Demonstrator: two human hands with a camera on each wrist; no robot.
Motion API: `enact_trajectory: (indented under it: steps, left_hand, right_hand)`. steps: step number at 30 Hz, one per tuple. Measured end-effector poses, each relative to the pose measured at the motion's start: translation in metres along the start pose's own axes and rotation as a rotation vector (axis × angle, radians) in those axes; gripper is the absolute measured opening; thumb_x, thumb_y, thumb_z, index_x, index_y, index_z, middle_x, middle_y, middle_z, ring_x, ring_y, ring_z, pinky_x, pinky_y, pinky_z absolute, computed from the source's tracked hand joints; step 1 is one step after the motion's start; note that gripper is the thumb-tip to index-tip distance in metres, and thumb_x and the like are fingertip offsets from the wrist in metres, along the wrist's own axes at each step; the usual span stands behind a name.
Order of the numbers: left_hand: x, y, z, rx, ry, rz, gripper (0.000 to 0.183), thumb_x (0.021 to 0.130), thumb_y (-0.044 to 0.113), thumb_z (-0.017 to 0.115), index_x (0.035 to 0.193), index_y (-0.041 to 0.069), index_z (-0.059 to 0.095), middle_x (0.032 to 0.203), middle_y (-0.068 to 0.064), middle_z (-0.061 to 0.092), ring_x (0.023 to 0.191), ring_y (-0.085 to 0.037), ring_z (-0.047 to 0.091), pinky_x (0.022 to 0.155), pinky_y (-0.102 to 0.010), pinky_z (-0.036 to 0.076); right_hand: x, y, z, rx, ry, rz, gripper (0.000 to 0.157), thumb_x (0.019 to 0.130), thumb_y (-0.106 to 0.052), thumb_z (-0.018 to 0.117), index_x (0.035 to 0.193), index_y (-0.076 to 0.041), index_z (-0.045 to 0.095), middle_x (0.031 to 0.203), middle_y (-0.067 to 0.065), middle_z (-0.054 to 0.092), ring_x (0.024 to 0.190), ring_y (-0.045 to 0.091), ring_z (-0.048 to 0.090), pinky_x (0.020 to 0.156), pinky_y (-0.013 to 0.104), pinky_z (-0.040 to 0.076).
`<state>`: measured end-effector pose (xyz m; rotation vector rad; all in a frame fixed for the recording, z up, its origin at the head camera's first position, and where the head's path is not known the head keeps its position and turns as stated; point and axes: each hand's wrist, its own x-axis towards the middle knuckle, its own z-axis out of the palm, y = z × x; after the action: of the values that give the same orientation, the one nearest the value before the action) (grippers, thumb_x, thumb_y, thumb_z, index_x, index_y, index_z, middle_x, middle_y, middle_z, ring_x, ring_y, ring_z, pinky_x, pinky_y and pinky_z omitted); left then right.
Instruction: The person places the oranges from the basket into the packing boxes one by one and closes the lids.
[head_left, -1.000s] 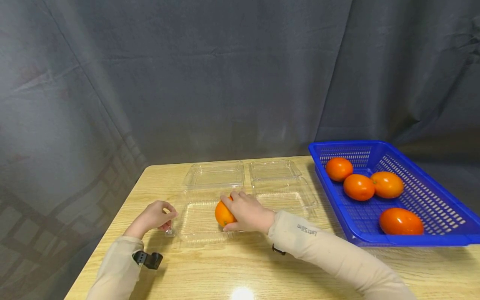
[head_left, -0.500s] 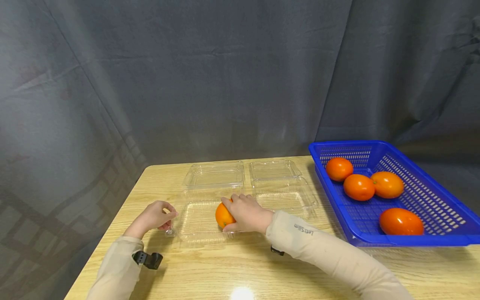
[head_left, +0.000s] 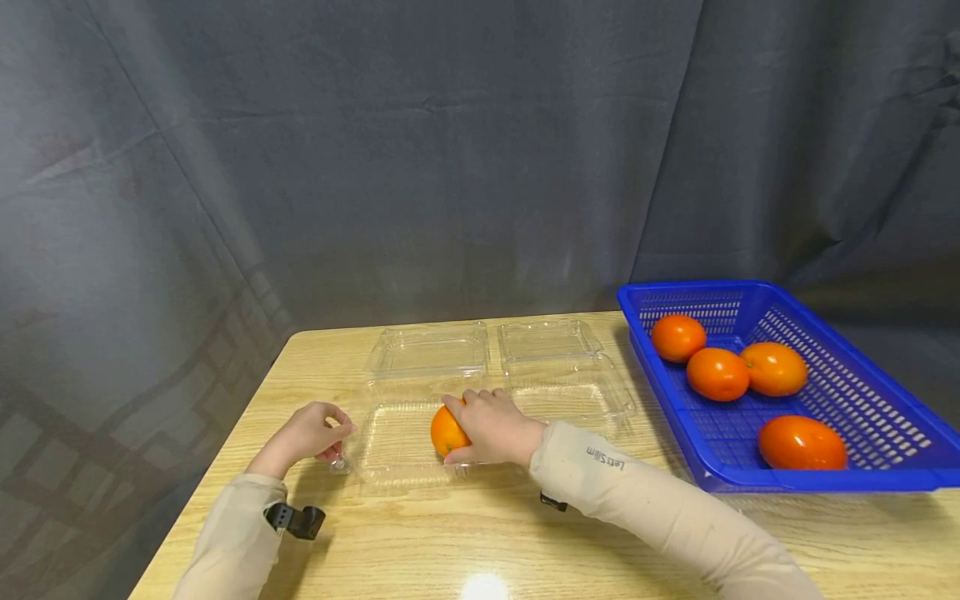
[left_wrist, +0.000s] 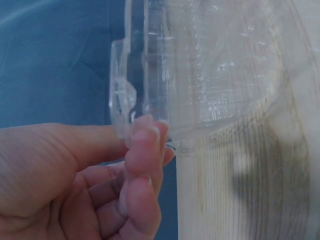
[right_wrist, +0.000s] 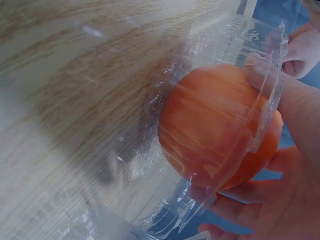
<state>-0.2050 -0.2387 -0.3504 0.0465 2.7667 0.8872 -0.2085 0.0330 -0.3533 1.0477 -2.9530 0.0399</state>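
An orange (head_left: 447,432) sits in the right part of an open clear plastic clamshell container (head_left: 390,435). My right hand (head_left: 497,427) grips it from above and the right, fingers over the far side and thumb at the near side. In the right wrist view, the orange (right_wrist: 215,120) shows through the container's transparent wall, close to its base. My left hand (head_left: 318,429) pinches the container's near-left rim; the left wrist view has thumb and fingertips on the container's (left_wrist: 220,65) corner. The right palm hides part of the fruit.
A second open clear container (head_left: 562,402) stands beside the first, to its right. At the right, a blue plastic basket (head_left: 825,481) holds several oranges (head_left: 802,443). A dark curtain (head_left: 450,167) hangs behind the wooden table (head_left: 420,542).
Over the last second my right hand and the orange have shifted very slightly downward in the head view. My left hand stays in place at the container's rim.
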Motion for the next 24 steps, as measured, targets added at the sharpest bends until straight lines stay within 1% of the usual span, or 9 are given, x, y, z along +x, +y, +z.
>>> enact_trajectory:
  steps: [4,10,14,19,24]
  left_hand:
    - [-0.0002,-0.0001,-0.0001,0.001,0.000,0.001,0.024,0.092,0.012,0.056,0.102,-0.009,0.059,0.058,-0.005,0.060,0.048,-0.011,0.054,0.052,-0.030,0.051]
    - [0.0000,-0.0002,-0.0008,-0.001,-0.001,0.008,0.024,0.092,0.012,0.056,0.101,-0.009,0.059,0.058,-0.005,0.060,0.049,-0.013,0.055,0.052,-0.031,0.051]
    - [-0.0003,0.0002,-0.0004,-0.005,-0.002,0.005,0.024,0.092,0.012,0.056,0.102,-0.009,0.059,0.059,-0.006,0.060,0.049,-0.013,0.056,0.053,-0.031,0.051]
    - [-0.0009,0.0013,-0.0006,-0.009,-0.006,0.001,0.024,0.092,0.012,0.056,0.102,-0.010,0.059,0.059,-0.006,0.060,0.049,-0.012,0.055,0.053,-0.032,0.052]
    - [-0.0015,0.0021,-0.0009,-0.005,-0.008,-0.002,0.023,0.092,0.012,0.056,0.101,-0.009,0.059,0.058,-0.005,0.059,0.049,-0.011,0.054,0.052,-0.030,0.051]
  right_hand:
    - [-0.0004,0.0001,0.0006,-0.003,-0.003,0.003,0.081,0.077,-0.059,0.065,0.139,-0.013,0.041,0.111,0.008,0.061,0.099,0.026,0.061,0.096,0.047,0.045]
    - [-0.0008,0.0010,0.0003,0.026,-0.015,0.017,0.082,0.077,-0.060,0.065,0.139,-0.012,0.041,0.115,0.009,0.061,0.103,0.028,0.061,0.102,0.054,0.039]
    - [-0.0009,0.0016,-0.0004,0.048,-0.018,0.025,0.081,0.077,-0.059,0.065,0.138,-0.011,0.041,0.117,0.010,0.061,0.105,0.028,0.061,0.104,0.055,0.037]
    - [-0.0014,0.0024,-0.0027,0.073,-0.025,0.037,0.078,0.080,-0.060,0.061,0.137,-0.010,0.042,0.118,0.010,0.062,0.106,0.030,0.060,0.106,0.056,0.034]
    - [-0.0035,0.0021,-0.0069,0.075,-0.027,0.035,0.076,0.081,-0.060,0.059,0.137,-0.011,0.044,0.120,0.010,0.062,0.109,0.031,0.059,0.107,0.057,0.032]
